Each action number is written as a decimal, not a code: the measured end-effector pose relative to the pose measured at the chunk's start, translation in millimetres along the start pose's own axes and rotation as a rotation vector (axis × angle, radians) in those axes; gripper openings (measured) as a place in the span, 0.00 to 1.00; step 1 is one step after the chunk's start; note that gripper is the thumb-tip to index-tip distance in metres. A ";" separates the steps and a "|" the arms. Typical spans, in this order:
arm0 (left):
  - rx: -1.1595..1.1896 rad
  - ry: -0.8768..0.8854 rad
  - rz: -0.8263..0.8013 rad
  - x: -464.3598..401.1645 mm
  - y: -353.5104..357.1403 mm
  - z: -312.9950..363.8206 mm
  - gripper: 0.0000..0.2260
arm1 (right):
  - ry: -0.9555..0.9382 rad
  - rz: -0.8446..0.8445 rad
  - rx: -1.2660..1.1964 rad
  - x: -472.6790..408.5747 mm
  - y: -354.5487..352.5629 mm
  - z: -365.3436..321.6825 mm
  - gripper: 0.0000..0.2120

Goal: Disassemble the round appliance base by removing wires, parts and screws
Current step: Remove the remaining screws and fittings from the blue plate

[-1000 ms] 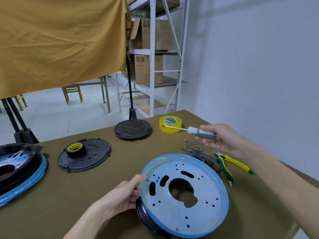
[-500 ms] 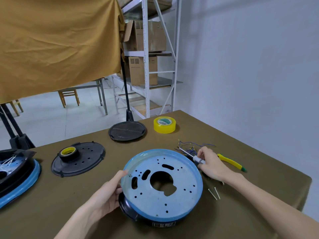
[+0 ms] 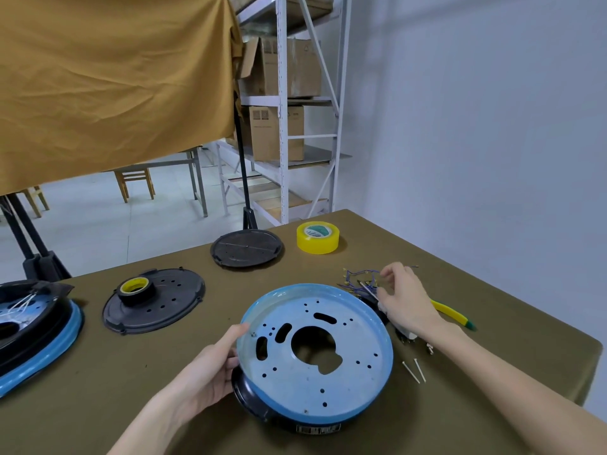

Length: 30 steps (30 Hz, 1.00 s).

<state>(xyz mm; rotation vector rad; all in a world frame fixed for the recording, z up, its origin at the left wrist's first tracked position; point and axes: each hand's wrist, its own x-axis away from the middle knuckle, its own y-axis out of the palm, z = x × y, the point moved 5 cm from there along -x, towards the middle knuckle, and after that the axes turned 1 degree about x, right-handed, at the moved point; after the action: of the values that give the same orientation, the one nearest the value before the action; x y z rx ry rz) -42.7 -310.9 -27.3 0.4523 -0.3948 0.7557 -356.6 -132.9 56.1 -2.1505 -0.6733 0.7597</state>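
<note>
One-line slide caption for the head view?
Left hand steadies the blue round base; right hand rests by the removed wires.

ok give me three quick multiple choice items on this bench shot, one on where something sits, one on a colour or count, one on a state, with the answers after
1. Where does the clear yellow tape roll sit?
A. at the far side of the table, right of the small black disc
B. inside the round base
C. beside the person's left elbow

2. How many long loose screws lie right of the round base?
A. none
B. two
C. six

3. What is the left hand doing?
A. lying flat on the table, away from everything
B. holding the pliers
C. gripping the round base's left rim

Answers:
1 A, the roll stands near the far table edge, just right of the disc.
2 B, a pair of thin pale screws lies side by side on the cloth.
3 C, thumb and fingers wrap the blue rim, while the right hand is over the wire bundle.
</note>
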 end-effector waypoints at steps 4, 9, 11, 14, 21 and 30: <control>-0.026 0.005 0.000 -3.0 -1.8 -1.9 0.37 | -0.240 0.046 -0.141 6.3 -6.0 -75.8 0.08; -0.002 -0.012 -0.055 -3.8 -5.7 -2.5 0.42 | -0.489 -0.343 -0.132 40.2 46.5 -160.9 0.03; -0.012 -0.022 -0.106 -1.4 -4.5 -1.5 0.39 | -0.539 -0.390 -0.073 49.9 69.8 -177.4 0.07; -0.011 -0.021 -0.138 1.2 -2.5 -0.6 0.38 | -0.540 -0.365 -0.003 52.2 89.1 -185.8 0.09; -0.026 -0.026 -0.132 2.5 0.9 -0.3 0.40 | -0.498 -0.443 -0.055 46.8 100.7 -183.9 0.06; 0.030 -0.016 -0.108 2.9 -0.2 0.2 0.33 | -0.413 -0.396 -0.052 45.9 107.5 -177.5 0.10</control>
<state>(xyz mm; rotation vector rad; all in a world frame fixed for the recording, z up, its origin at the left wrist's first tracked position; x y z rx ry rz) -40.7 -309.5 -25.7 0.5037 -0.3712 0.6542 -178.4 -248.6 55.4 -1.8293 -1.2992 0.9776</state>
